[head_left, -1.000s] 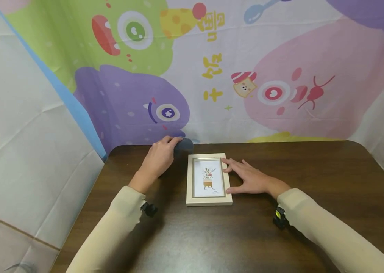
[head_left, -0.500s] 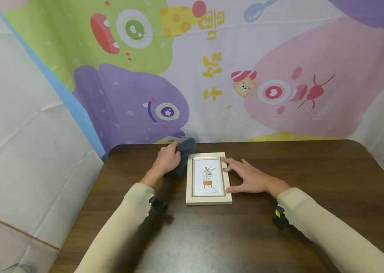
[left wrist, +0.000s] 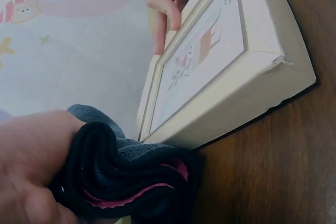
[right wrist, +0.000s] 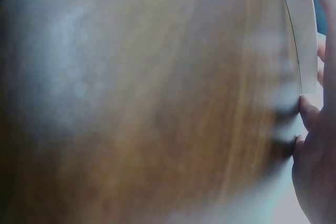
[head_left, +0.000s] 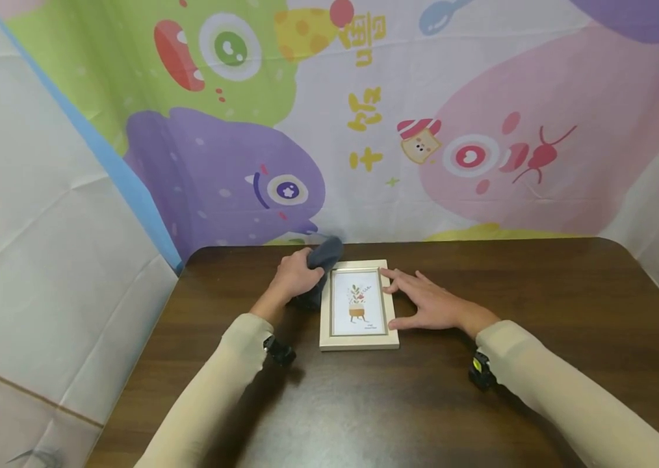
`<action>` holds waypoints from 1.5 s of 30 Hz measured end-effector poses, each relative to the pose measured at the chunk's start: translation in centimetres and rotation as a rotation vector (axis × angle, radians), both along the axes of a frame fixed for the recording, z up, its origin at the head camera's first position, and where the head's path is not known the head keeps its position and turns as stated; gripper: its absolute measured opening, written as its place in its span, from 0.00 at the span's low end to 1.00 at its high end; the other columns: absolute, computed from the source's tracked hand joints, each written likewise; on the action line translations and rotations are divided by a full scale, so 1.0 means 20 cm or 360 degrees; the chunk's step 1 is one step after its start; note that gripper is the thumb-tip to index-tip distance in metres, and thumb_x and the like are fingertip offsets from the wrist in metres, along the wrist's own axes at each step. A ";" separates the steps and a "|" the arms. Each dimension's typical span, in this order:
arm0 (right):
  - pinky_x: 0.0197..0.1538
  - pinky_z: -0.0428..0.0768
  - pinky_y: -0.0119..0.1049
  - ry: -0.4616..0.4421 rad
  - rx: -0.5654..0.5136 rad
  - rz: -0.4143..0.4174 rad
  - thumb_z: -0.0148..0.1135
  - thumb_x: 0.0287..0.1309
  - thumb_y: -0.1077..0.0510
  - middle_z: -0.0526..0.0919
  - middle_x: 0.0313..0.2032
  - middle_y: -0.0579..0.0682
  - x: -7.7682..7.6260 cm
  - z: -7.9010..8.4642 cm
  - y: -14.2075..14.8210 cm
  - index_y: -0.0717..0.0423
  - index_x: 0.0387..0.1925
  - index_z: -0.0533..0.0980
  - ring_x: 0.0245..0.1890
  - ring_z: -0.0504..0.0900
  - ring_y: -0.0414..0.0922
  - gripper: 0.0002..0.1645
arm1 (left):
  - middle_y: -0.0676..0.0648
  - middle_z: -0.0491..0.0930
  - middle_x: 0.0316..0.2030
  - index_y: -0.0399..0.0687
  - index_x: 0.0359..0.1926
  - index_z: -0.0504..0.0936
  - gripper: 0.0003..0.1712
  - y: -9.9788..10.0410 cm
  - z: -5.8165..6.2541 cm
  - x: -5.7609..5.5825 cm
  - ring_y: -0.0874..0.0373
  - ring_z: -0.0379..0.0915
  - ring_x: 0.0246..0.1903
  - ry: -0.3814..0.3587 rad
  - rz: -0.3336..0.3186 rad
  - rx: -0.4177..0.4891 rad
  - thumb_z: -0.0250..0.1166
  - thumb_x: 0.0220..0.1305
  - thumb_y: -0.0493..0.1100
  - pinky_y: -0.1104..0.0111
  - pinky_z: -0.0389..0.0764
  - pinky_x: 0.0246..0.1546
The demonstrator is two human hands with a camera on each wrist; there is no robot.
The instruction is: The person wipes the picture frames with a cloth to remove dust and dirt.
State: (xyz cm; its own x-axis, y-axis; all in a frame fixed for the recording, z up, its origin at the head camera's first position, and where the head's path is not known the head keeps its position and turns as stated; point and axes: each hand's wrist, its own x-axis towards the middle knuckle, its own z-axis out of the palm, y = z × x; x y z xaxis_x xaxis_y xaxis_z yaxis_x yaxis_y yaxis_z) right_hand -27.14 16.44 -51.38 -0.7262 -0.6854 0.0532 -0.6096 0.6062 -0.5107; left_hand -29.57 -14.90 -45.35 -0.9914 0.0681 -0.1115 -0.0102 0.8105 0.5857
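While the left hand grips a dark cloth, its fingers clamped round the folds, the right hand rests along the right side of a pale frame, its fingers and thumb set apart, with the thumb and some fingertips touching the rim. The frame lies flat, face up, near the far edge of the surface, a little nearer the far left corner than the far right; it bears a print of a potted plant. The cloth meets the frame's far left corner; in the left wrist view its folds show pink edging. Beyond the surface's far edge hangs a backdrop with cartoon figures. The person's sleeves are pale.
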 end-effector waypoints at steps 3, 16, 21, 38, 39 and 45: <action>0.70 0.40 0.59 0.0001 0.0007 -0.0006 0.63 0.48 0.24 0.46 0.76 0.39 0.00 0.00 0.00 0.34 0.53 0.68 0.75 0.47 0.46 0.35 | 0.42 0.79 0.47 0.49 0.61 0.74 0.26 -0.01 -0.01 0.01 0.45 0.73 0.42 0.0012 0.0044 0.0064 0.60 0.62 0.49 0.55 0.75 0.40; 0.70 0.41 0.59 0.0007 0.0009 -0.0003 0.62 0.47 0.23 0.47 0.76 0.39 0.00 0.00 0.00 0.33 0.54 0.68 0.75 0.47 0.46 0.37 | 0.41 0.80 0.47 0.46 0.62 0.74 0.27 -0.04 -0.02 0.19 0.46 0.74 0.43 -0.0047 0.0083 0.0133 0.60 0.62 0.46 0.56 0.76 0.38; 0.70 0.40 0.59 0.0037 0.0005 -0.0010 0.62 0.48 0.23 0.48 0.76 0.38 -0.01 -0.01 0.01 0.34 0.57 0.67 0.74 0.48 0.46 0.39 | 0.42 0.80 0.46 0.46 0.61 0.74 0.26 -0.04 -0.03 0.32 0.48 0.75 0.41 -0.0050 0.0078 0.0203 0.61 0.62 0.45 0.58 0.76 0.37; 0.70 0.42 0.60 0.0027 0.0012 0.0006 0.63 0.48 0.24 0.54 0.74 0.39 0.00 0.02 0.01 0.39 0.61 0.67 0.74 0.48 0.46 0.43 | 0.44 0.80 0.40 0.44 0.57 0.77 0.24 -0.07 -0.02 0.61 0.50 0.75 0.36 -0.0090 -0.0051 0.0254 0.65 0.57 0.39 0.59 0.75 0.35; 0.70 0.42 0.60 0.0019 0.0021 0.0002 0.63 0.48 0.24 0.51 0.75 0.40 0.00 0.02 0.01 0.37 0.57 0.68 0.74 0.48 0.46 0.40 | 0.44 0.80 0.40 0.44 0.57 0.77 0.24 -0.07 -0.01 0.61 0.50 0.75 0.36 -0.0100 -0.0055 0.0269 0.65 0.57 0.39 0.59 0.75 0.34; 0.70 0.42 0.59 -0.0021 0.0053 0.0004 0.63 0.48 0.24 0.48 0.76 0.40 0.01 0.04 -0.01 0.38 0.57 0.69 0.75 0.47 0.47 0.40 | 0.44 0.79 0.37 0.43 0.51 0.78 0.20 -0.08 0.02 0.55 0.50 0.74 0.34 -0.0216 -0.0040 0.0364 0.64 0.55 0.37 0.61 0.75 0.30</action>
